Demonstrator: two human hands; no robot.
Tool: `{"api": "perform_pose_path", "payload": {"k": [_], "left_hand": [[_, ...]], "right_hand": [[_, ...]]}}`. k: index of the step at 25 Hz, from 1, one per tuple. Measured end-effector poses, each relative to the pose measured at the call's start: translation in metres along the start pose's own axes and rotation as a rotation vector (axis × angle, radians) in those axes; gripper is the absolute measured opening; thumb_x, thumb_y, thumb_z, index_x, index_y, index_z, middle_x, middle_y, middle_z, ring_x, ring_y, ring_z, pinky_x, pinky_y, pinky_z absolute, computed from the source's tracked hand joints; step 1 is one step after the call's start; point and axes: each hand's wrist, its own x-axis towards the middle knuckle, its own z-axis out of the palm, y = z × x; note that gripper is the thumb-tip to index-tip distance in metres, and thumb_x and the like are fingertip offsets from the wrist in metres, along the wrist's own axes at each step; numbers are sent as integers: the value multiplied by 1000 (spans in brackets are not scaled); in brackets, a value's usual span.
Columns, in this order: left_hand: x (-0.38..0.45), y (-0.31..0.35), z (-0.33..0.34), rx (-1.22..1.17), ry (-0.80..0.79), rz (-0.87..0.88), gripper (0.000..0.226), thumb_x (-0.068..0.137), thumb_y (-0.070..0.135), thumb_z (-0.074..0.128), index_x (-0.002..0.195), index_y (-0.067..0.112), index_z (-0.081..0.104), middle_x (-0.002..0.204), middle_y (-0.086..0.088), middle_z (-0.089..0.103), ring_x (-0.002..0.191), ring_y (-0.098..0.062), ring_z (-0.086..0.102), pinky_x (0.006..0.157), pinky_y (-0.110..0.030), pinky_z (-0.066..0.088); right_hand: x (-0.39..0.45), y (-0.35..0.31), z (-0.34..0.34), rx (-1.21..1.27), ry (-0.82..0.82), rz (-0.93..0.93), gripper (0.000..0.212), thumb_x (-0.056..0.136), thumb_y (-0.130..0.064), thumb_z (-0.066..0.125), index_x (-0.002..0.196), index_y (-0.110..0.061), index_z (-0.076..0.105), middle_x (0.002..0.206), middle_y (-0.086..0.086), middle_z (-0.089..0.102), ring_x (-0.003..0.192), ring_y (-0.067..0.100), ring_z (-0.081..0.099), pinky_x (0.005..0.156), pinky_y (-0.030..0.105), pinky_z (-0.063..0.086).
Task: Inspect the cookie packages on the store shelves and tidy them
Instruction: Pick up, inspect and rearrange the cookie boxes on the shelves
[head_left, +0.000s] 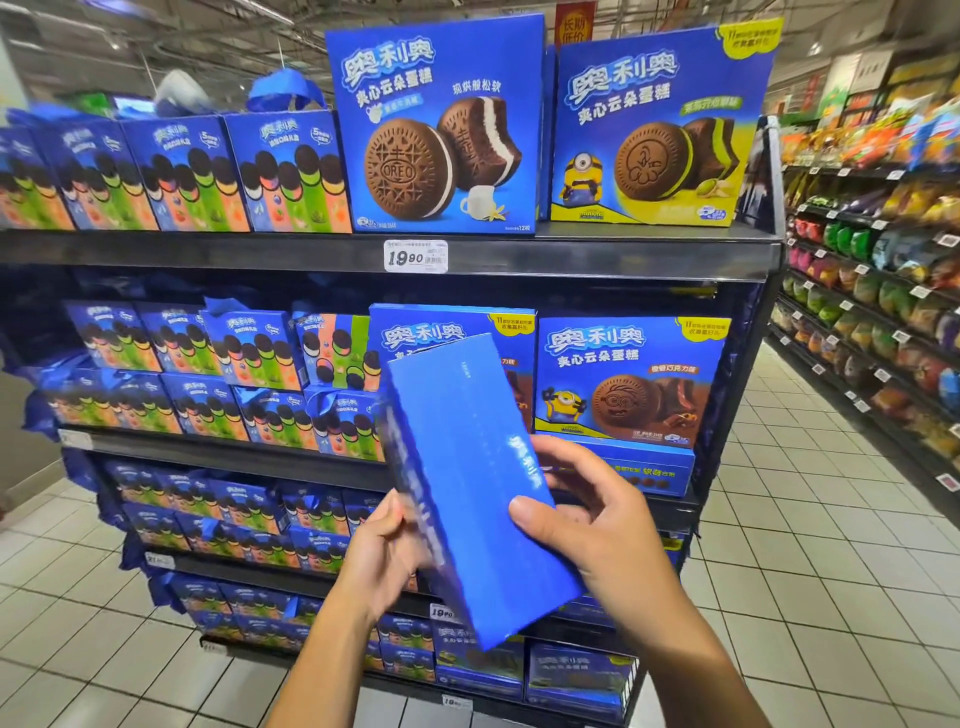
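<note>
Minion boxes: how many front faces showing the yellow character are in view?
2: one box on the top shelf's right end, one box on the shelf below, right. Others may be hidden.

A dark metal store shelf unit (623, 254) stands on a pale tiled floor (779, 545). On its top shelf, a row of small blue cookie boxes with coloured stripes (182, 176) sits to the left, beside a large blue box picturing two brown sandwich cakes (436, 130) and a blue box with a yellow cartoon figure and green filling (654, 135). A white price tag (415, 255) is fixed on the shelf edge. The second shelf carries stacked small blue striped boxes (208, 374) and a blue chocolate cake box (628, 379) resting on a flat blue box (644, 467).
</note>
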Motion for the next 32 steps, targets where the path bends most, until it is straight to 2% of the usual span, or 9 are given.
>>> {"api": "perform_pose_path", "payload": {"k": [3,6,8,13,19,22,27,30,32], "left_hand": [[-14,18,7,166,-36,118,23,93,24,50,97,13,70,105,-13,71,89,-22,71,71,-38,59],[-32,36,26,389,-40,190,31,89,32,57,113,19,71,86,4,75,68,-6,66,59,-22,53],[-42,47,38,504,-36,244,38,85,36,61,119,21,68,78,10,71,61,-3,62,60,-25,47],[-62,69,72,645,-23,396,36,79,46,65,110,30,72,103,5,76,88,-10,72,63,-20,54],[-62,81,101,679,-52,456,28,85,45,60,106,32,75,105,3,77,94,-14,73,70,-21,57],[-59,87,110,715,-61,449,35,86,50,58,113,33,72,110,6,75,101,-13,72,77,-25,56],[-60,93,141,771,-113,457,22,94,40,53,115,47,58,103,30,70,93,12,65,71,-7,49],[-74,97,157,795,-91,515,42,90,42,64,129,46,47,124,34,57,111,20,52,94,-15,42],[-92,98,169,766,-157,541,60,77,60,72,131,46,49,126,34,58,115,20,50,92,-10,42]], "right_hand": [[6,3,-26,128,44,10,49,68,-15,88,112,-34,75,116,-3,75,100,11,73,76,21,57],[14,7,-52,244,139,24,41,78,-18,68,118,-24,72,125,-1,72,108,12,70,87,28,59],[19,10,-67,334,168,71,41,84,-17,60,124,-23,68,125,2,72,108,16,70,89,34,60],[30,6,-81,474,205,140,38,102,-10,42,136,-12,57,125,9,71,100,19,72,82,39,62],[23,-1,-80,606,190,232,44,87,-40,49,106,-16,80,108,9,78,89,23,77,64,39,63],[18,-9,-78,626,174,186,47,83,-50,52,101,-19,82,110,8,77,93,24,76,67,39,63],[16,-26,-77,572,185,90,55,90,-47,48,131,-14,65,132,14,67,112,28,70,81,43,62],[11,-35,-73,418,188,-8,51,92,-43,54,134,-16,63,137,12,65,121,29,65,88,42,60],[10,-45,-64,302,170,-92,43,93,-43,59,128,-21,67,135,8,66,122,27,65,91,40,59]]}}
